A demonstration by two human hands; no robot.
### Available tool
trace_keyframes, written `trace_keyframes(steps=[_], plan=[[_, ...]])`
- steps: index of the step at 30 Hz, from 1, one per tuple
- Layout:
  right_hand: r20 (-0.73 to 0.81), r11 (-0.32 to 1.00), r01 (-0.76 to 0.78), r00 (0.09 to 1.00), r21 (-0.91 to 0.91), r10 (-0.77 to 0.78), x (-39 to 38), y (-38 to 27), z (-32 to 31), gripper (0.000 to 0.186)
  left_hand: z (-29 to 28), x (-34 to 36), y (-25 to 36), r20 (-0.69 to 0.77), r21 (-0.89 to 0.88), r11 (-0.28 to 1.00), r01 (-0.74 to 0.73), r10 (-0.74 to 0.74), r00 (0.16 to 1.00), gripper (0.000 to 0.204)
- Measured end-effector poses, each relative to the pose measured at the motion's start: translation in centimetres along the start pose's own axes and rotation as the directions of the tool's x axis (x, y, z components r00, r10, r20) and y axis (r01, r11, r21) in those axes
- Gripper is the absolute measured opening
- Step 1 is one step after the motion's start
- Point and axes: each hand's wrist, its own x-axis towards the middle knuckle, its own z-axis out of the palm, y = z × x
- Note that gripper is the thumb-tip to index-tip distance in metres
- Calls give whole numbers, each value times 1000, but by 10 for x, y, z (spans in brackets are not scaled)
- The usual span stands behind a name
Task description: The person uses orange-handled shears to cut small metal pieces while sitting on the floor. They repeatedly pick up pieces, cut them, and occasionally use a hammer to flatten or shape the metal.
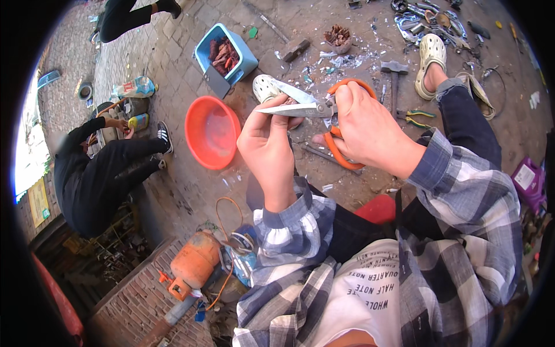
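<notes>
A pair of large scissors (pixel 306 110) with orange handles is held in front of me, its two blades spread apart. My right hand (pixel 370 127) is wrapped round the handles, fingers through the loops. At the other end, my left hand (pixel 269 141) has thumb and fingers closed about the lower blade near its tip. Whether a small thing is also between those fingers, I cannot tell. The upper blade points past my left hand's fingertips toward my shoe (pixel 266 88).
An orange basin (pixel 192 136) and a blue bin (pixel 247 62) of reddish-brown pieces stand to the left. A hammer (pixel 395 68), pliers (pixel 419 118) and scattered metal parts (pixel 430 26) lie right. An orange tank (pixel 195 258) sits lower left. Another person (pixel 87 179) crouches far left.
</notes>
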Motion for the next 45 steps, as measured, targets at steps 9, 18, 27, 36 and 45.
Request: trace_keyframes(steps=[9, 18, 27, 36, 45], plan=[[1, 999, -31, 1000, 9, 31, -2, 1, 10, 63, -3, 0, 0, -9, -19, 999, 35, -35, 999, 16], [-43, 996, 56, 997, -63, -59, 7, 5, 0, 66, -5, 8, -1, 27, -65, 997, 35, -34, 999, 14], [37, 999, 46, 998, -4, -46, 3, 9, -3, 71, -12, 11, -1, 98, -4, 1000, -2, 3, 995, 10], [32, 1000, -2, 999, 22, 1, -2, 2, 5, 70, -13, 10, -3, 130, -21, 1000, -7, 9, 991, 9], [18, 999, -42, 999, 25, 41, -1, 4, 13, 63, -15, 12, -18, 110, -191, 979, 74, -53, 992, 10]])
